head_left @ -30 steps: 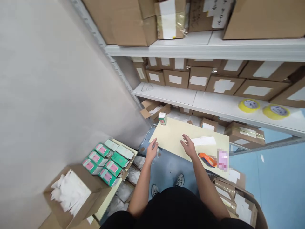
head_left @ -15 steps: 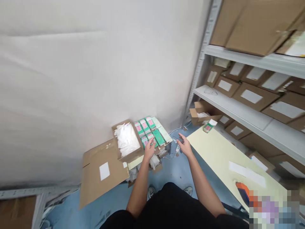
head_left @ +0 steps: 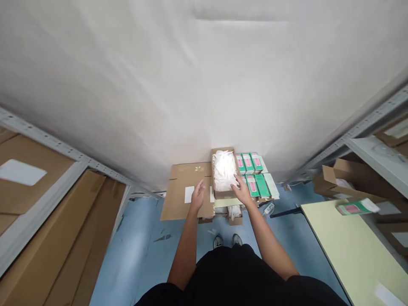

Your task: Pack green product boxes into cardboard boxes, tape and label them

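My left hand (head_left: 197,196) is over the brown cardboard sheet (head_left: 178,187), with a white label (head_left: 189,194) just left of it. Its fingers are stretched out and nothing shows in it. At the near right corner of an open carton (head_left: 225,194) is my right hand (head_left: 242,192), fingers apart and holding nothing; whether it touches the carton I cannot tell. White, soft-looking pieces (head_left: 224,168) fill this carton. Beside it, on the right, several green boxes with pink panels (head_left: 251,187) are set in rows, partly behind my right hand.
A pale yellow table (head_left: 344,242) on the right bears another green box (head_left: 355,207). Metal shelving with cartons (head_left: 79,221) rises on the left, and a second rack (head_left: 366,144) stands on the right. Below the carton are small boxes of white bags (head_left: 235,211) near the blue floor (head_left: 140,250).
My view has swung left, so the carton and cardboard sheet now lie in front of me. Both hands have gone from the green boxes and the gap beside them to the carton area, still empty.
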The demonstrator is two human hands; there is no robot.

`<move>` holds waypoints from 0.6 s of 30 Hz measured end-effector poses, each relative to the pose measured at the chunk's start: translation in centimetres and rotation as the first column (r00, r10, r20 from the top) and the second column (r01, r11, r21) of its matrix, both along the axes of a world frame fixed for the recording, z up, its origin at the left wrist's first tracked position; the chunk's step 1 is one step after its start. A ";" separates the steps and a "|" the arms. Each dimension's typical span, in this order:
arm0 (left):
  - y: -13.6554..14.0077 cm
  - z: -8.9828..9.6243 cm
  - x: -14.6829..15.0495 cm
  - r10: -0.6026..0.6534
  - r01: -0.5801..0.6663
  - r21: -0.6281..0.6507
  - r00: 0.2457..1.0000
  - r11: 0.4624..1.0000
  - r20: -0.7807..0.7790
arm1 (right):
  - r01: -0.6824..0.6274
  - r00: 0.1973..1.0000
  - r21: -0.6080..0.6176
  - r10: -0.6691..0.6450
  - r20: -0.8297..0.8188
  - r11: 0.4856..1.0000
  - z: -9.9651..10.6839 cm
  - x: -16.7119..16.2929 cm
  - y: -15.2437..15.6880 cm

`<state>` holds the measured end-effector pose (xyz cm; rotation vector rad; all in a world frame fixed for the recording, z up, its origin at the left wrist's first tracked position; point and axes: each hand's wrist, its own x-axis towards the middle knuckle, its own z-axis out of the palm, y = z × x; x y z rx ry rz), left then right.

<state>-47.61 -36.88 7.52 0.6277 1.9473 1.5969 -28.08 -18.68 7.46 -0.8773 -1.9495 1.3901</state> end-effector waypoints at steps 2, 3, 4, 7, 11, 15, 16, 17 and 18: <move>-2.4 -1.1 -1.6 0.072 -0.072 -0.020 0.997 0.997 0.021 | -0.058 0.998 -0.019 0.058 0.008 0.998 -0.6 -2.8 -1.0; -3.6 -1.7 -2.2 0.109 -0.108 -0.027 0.993 0.994 0.035 | -0.089 0.996 -0.028 0.089 0.011 0.996 -0.9 -4.1 -1.5; -4.8 -2.3 -2.7 0.146 -0.144 -0.034 0.988 0.989 0.050 | -0.119 0.993 -0.038 0.120 0.012 0.992 -1.4 -5.4 -1.9; -8.1 -4.1 -3.8 0.240 -0.235 -0.071 0.967 0.969 0.080 | -0.208 0.978 -0.063 0.209 0.010 0.976 -3.2 -8.7 -3.4; -11.7 -6.3 -5.2 0.307 -0.290 -0.184 0.949 0.939 0.072 | -0.282 0.959 -0.079 0.283 0.010 0.956 -6.1 -11.9 -5.6; -14.1 -9.0 -8.0 0.333 -0.286 -0.314 0.937 0.905 0.104 | -0.309 0.939 -0.119 0.323 0.120 0.944 -9.8 -13.3 -7.4; -14.6 -9.9 -8.9 0.334 -0.279 -0.337 0.935 0.899 0.118 | -0.307 0.930 -0.127 0.325 0.171 0.943 -11.0 -13.4 -7.8; -15.2 -10.7 -10.0 0.338 -0.276 -0.346 0.932 0.897 0.132 | -0.302 0.917 -0.137 0.327 0.229 0.943 -12.1 -13.5 -8.2; -15.8 -11.6 -11.1 0.341 -0.278 -0.338 0.929 0.899 0.143 | -0.295 0.898 -0.148 0.327 0.295 0.944 -13.3 -13.6 -8.7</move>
